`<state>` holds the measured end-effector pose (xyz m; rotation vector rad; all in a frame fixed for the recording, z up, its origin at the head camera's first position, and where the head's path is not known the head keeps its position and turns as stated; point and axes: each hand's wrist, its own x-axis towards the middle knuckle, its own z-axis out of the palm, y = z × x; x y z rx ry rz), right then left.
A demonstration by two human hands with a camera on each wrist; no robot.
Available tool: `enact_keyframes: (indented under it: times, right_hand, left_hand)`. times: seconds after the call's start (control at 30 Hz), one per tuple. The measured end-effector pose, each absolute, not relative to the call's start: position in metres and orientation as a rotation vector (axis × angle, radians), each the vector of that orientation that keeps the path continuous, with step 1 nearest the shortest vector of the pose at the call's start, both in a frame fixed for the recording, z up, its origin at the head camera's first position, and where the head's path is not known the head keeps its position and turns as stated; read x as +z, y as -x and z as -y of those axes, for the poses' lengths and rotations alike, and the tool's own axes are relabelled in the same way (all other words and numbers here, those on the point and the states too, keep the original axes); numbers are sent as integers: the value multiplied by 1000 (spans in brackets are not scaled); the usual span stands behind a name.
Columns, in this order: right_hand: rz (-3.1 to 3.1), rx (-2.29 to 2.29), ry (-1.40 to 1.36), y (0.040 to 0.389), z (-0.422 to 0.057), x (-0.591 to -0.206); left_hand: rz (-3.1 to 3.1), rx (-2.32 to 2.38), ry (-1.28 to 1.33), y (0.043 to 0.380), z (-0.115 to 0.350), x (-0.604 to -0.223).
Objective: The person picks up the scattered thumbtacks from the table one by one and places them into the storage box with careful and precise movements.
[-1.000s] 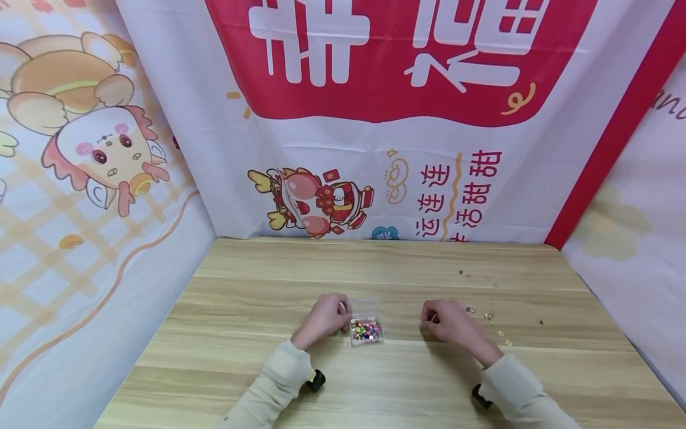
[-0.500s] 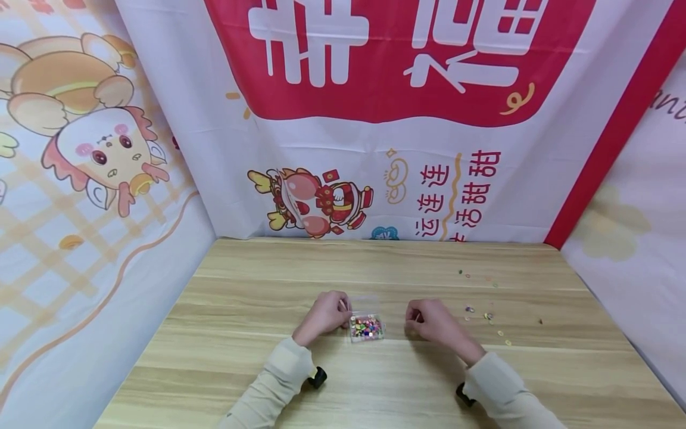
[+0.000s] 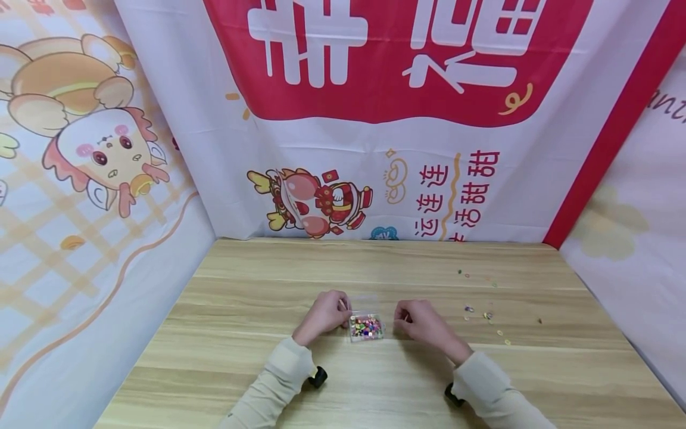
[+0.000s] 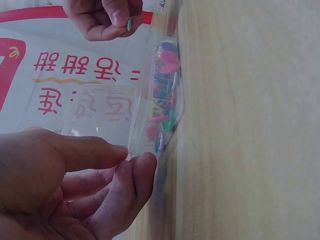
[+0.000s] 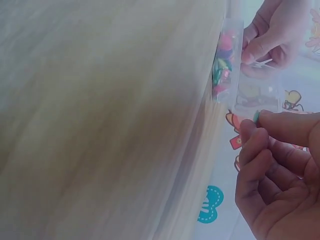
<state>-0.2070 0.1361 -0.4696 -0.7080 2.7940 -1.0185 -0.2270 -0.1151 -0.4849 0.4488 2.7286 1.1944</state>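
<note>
A small clear plastic box full of colourful little pieces sits mid-table, its transparent lid raised. My left hand is at the box's left side, thumb and forefinger pinching it near the lid's corner. To the right of the box is my right hand, with a tiny flat green piece held between thumb and forefinger. In the left wrist view that green piece shows edge-on, beyond the far end of the box.
Several loose small pieces lie scattered on the right of the wood-grain table. A printed cloth hangs along the table's back edge, and a patterned cloth hangs at the left.
My right hand has moved left across the table, closer to the box. The box has shifted very slightly away from me; my left hand stays at its side.
</note>
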Motion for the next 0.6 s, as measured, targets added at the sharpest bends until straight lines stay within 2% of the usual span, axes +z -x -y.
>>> enact_keyframes:
  times: [0.6]
  right_hand:
    - [-2757, -1016, 777, 209, -114, -473]
  left_hand:
    - [-2732, 1205, -449, 224, 114, -483]
